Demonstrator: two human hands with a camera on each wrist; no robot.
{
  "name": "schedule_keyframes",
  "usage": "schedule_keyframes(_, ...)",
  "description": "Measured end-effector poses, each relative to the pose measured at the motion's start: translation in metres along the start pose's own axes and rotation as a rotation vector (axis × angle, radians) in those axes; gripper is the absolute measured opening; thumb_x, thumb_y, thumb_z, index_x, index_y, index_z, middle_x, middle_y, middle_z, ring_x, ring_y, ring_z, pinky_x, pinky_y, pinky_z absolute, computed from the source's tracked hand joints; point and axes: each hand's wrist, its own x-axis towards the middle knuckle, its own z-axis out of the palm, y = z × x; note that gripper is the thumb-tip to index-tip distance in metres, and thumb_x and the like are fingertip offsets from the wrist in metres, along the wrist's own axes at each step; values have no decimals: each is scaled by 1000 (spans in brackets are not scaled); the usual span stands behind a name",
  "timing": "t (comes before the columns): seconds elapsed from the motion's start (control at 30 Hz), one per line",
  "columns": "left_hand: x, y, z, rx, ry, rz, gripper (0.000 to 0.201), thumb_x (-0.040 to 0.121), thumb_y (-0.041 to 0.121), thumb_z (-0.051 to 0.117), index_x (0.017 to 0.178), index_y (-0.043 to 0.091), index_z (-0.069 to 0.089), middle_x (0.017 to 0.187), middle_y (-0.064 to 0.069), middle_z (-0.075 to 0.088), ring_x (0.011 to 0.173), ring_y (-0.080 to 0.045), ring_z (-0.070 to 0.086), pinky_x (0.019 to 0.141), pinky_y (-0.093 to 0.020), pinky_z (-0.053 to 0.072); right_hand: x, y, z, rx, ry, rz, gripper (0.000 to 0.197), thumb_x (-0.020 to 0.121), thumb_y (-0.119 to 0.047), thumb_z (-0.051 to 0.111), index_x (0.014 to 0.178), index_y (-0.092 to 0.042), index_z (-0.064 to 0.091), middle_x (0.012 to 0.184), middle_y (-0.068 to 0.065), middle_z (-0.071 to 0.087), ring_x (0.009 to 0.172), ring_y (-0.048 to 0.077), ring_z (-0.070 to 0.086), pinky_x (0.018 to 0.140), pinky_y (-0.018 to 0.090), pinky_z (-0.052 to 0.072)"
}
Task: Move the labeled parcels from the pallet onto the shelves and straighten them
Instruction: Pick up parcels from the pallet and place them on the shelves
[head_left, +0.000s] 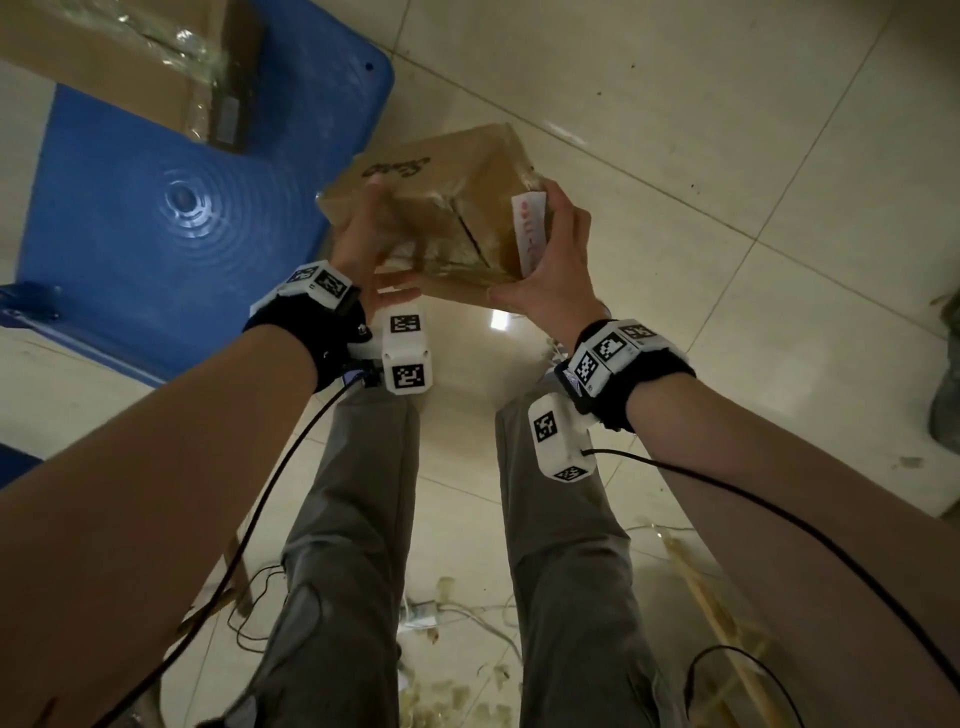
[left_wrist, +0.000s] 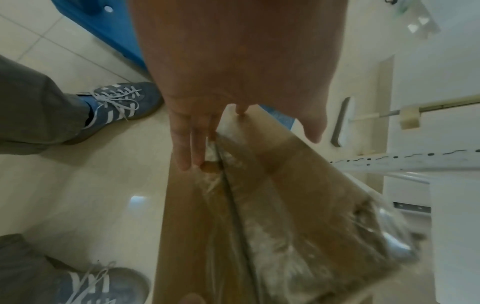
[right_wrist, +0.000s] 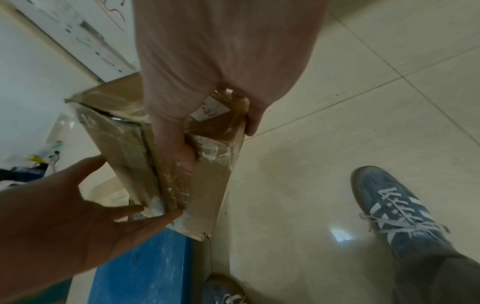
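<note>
A brown taped cardboard parcel hangs in the air between both hands, above the tiled floor beside the blue pallet. My left hand presses flat against its left end, fingers straight and thumb underneath; the left wrist view shows those fingers lying along the parcel. My right hand grips the right end, its thumb and fingers curled round the edges. A white label with red print sits under that hand. The right wrist view has my right hand clamped on the parcel and the left hand open below it.
A larger taped carton stands on the pallet at the upper left. A white slotted shelf upright and white shelving lie beyond the parcel. Loose cables and scraps litter the floor near my feet.
</note>
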Motion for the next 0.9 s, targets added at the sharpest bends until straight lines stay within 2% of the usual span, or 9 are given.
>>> schedule_keyframes(0.07,0,4,0,23,26,38,80,75,73,62,141,35,40,136,-5,54,105,-31,65,71,-41,61,-1,-1,0,-46,8,-26,120,59,-25,92,154,-26,19,140,4,28,129,23,36,106,43,45)
schedule_keyframes(0.17,0,7,1,117,27,137,66,83,65,60,139,38,38,135,-1,51,106,-29,65,81,-45,60,1,-3,4,-97,43,2,118,63,-33,90,155,-25,17,139,7,30,124,26,36,101,34,35)
schedule_keyframes(0.3,-4,-1,10,453,27,341,60,78,61,67,125,29,49,124,8,56,110,-12,60,85,-35,55,7,-11,9,6,19,287,122,63,-51,85,156,-23,11,140,7,29,132,31,35,111,46,36)
schedule_keyframes(0.4,-12,-11,17,674,-50,482,67,63,68,69,118,32,54,117,10,58,103,-6,61,84,-26,51,7,-13,7,107,-31,500,127,58,-65,81,156,-29,9,147,9,29,135,35,37,109,51,43)
schedule_keyframes(0.5,-16,-13,17,978,-138,634,87,59,67,78,133,31,49,133,11,48,116,-6,49,93,-24,40,1,-9,0,212,-88,608,137,46,-70,80,155,-35,5,148,10,38,128,34,49,98,50,53)
schedule_keyframes(0.63,-20,-21,23,1297,-230,770,108,53,50,91,144,28,37,146,3,37,130,-18,41,105,-31,35,-8,0,-11,460,-203,645,117,62,-58,86,150,-33,13,125,7,58,104,33,67,81,55,60)
schedule_keyframes(0.7,-21,-21,30,1316,-217,767,107,52,49,92,142,25,39,142,2,43,126,-20,46,105,-37,41,-11,2,-13,501,-266,648,118,57,-65,86,149,-29,20,121,7,61,99,33,72,80,54,61)
schedule_keyframes(0.8,-23,-10,39,1393,-197,655,102,50,56,89,136,26,42,132,3,53,115,-20,54,98,-35,44,-14,7,-16,544,-291,698,134,46,-83,77,151,-19,24,127,20,61,89,42,74,76,52,61)
schedule_keyframes(0.9,-26,-1,37,1353,-231,569,104,39,65,83,128,28,44,120,5,60,107,-20,60,96,-43,51,-20,6,-31,602,-246,686,96,75,-77,63,143,-16,35,122,29,63,89,43,74,78,48,62)
